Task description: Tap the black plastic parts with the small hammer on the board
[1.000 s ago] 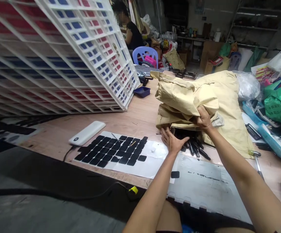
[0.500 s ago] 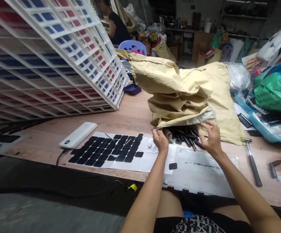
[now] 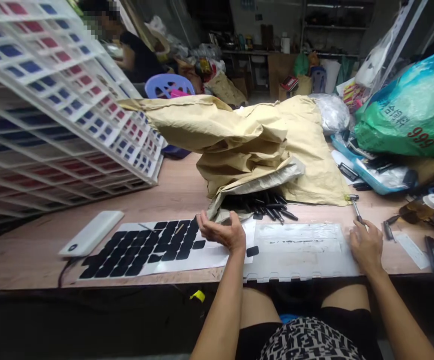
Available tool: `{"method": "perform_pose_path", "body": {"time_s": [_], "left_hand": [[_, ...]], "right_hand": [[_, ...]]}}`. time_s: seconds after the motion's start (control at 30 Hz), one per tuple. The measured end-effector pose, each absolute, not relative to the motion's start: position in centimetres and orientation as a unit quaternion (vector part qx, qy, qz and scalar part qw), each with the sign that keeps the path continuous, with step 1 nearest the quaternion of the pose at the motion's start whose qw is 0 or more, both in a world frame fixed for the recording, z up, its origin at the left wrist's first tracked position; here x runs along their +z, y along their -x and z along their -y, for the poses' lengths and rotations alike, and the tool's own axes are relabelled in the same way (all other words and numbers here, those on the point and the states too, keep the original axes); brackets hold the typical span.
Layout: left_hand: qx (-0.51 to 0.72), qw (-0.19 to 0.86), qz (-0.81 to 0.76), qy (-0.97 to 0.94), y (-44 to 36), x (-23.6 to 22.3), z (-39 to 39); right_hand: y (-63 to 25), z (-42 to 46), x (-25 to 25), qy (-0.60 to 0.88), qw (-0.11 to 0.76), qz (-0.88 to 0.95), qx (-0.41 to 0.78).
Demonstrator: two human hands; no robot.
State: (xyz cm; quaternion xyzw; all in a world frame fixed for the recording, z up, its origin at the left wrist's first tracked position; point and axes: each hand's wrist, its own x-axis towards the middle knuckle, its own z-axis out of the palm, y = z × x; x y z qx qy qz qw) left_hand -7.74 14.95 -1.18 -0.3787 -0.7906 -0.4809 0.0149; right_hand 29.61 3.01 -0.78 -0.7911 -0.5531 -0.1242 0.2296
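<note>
A yellow sack [image 3: 247,130] lies on the table with its mouth towards me, and slim black pen-like pieces [image 3: 273,207] spill out of it. My left hand [image 3: 224,234] is at the left corner of the mouth, palm up, fingers curled on the cloth edge. Off to the right, my right hand [image 3: 367,246] is closed over the handle of a small hammer [image 3: 355,201], whose head points away from me. Between the hands lies a flat translucent plastic sheet [image 3: 295,257]. A sheet of black rounded stickers [image 3: 137,247] is left of my left hand.
A large white plastic crate [image 3: 70,100] leans in from the left. A white oblong device [image 3: 92,234] with a cable lies near the front edge. On the right are a blue tray [image 3: 378,180] and a green bag [image 3: 412,110]. Another person [image 3: 137,55] sits behind the crate.
My right hand has moved from the sack's mouth right to the hammer handle. My left hand stays at the cloth edge, now turned palm up. The view has swung right.
</note>
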Motion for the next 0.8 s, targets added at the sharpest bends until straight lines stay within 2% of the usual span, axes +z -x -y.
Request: {"method": "perform_pose_path", "body": {"time_s": [0.07,0.2,0.37,0.6,0.8], "left_hand": [[-0.46,0.039,0.75,0.475,6.2,-0.9,-14.2],[-0.36,-0.018,0.647,0.672,3.5,-1.1,-15.7],[-0.225,-0.052,0.628,0.743,2.6,-1.8,-19.0],[-0.187,-0.049,0.614,0.765,3.4,-2.2,-19.1],[-0.201,-0.037,0.562,0.801,3.1,-0.9,-19.0]], "right_hand": [[-29.9,-2.7,-1.4,0.8,0.207,0.548,-0.127],[-29.4,-2.6,-2.1,0.816,0.185,0.53,-0.139],[-29.2,-2.5,-2.2,0.826,0.167,0.519,-0.145],[-29.5,-2.8,-1.3,0.847,0.134,0.501,-0.116],[-31.2,-5.0,1.1,0.894,0.076,0.442,0.019]]}}
